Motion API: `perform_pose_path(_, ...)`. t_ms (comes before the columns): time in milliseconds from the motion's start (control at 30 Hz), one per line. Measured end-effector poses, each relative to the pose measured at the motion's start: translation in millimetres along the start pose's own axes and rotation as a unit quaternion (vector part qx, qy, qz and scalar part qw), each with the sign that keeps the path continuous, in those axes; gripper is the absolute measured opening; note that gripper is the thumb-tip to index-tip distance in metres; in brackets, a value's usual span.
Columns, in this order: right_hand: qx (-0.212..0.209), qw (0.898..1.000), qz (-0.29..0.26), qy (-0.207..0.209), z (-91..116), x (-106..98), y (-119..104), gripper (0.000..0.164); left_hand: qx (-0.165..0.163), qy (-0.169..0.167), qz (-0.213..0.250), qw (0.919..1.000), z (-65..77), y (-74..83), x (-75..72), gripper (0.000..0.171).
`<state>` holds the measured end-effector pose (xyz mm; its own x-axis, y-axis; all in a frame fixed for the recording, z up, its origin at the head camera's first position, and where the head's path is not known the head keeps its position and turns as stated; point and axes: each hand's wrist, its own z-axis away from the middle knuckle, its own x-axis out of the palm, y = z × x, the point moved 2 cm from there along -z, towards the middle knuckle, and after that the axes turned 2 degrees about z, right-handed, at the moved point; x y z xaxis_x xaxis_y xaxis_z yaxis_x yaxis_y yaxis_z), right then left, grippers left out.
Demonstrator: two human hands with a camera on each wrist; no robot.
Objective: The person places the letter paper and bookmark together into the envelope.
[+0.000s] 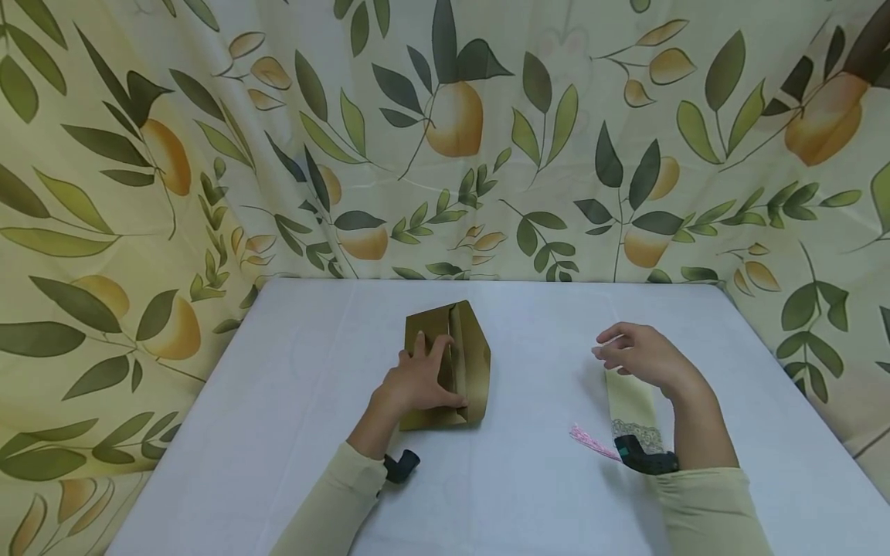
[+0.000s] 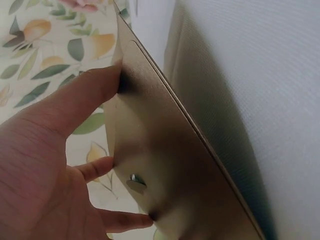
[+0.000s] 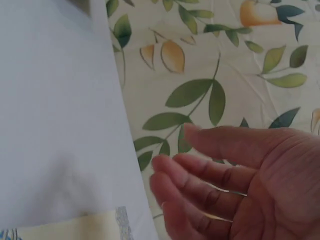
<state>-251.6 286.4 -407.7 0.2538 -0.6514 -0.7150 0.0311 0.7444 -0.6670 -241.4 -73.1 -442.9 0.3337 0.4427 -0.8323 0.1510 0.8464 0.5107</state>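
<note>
A gold paper envelope lies on the table left of the middle, its pointed flap folded out to the right and its mouth showing as a narrow gap. My left hand rests on it with thumb and fingers spread. In the left wrist view, the tips touch the envelope's gold panel. A pale yellow bookmark with a grey lace-patterned band and a pink tassel lies on the right. Over its far end hangs my right hand, fingers loosely bent and holding nothing. The sleeve and wrist camera hide the bookmark's near end.
A white cloth covers the table. Behind it and along both sides hangs a curtain printed with fruit and leaves. A black wrist camera sits on the left wrist, another black camera on the right.
</note>
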Motion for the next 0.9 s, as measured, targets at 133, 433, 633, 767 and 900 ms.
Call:
perform_pose_path(133, 0.019, 1.000, 0.018, -0.010, -0.5, -3.7, 10.1, 0.047, 0.000, 0.005, -0.011, 0.9999, -1.6, -2.4, -0.1, 0.099)
perform_pose_path(433, 0.087, 0.996, 0.019, -0.027, 2.2, -15.2, 33.4, 0.059, -0.011, 0.008, -0.011, 0.9998, -2.4, -6.2, -1.2, 0.099)
perform_pose_path(633, 0.133, 0.990, 0.010, -0.032, 7.8, -23.6, 50.5, 0.065, -0.007, 0.009, -0.008, 0.9999, -1.6, -4.2, -2.3, 0.099)
perform_pose_path(767, 0.174, 0.984, 0.007, -0.025, 10.5, -25.1, 53.8, 0.060, -0.010, 0.004, -0.014, 0.9998, -3.3, -5.4, -1.2, 0.098)
perform_pose_path(900, 0.195, 0.980, 0.005, -0.024, 10.6, -22.7, 54.7, 0.056, -0.015, -0.003, -0.017, 0.9997, -4.5, -6.8, 0.2, 0.098)
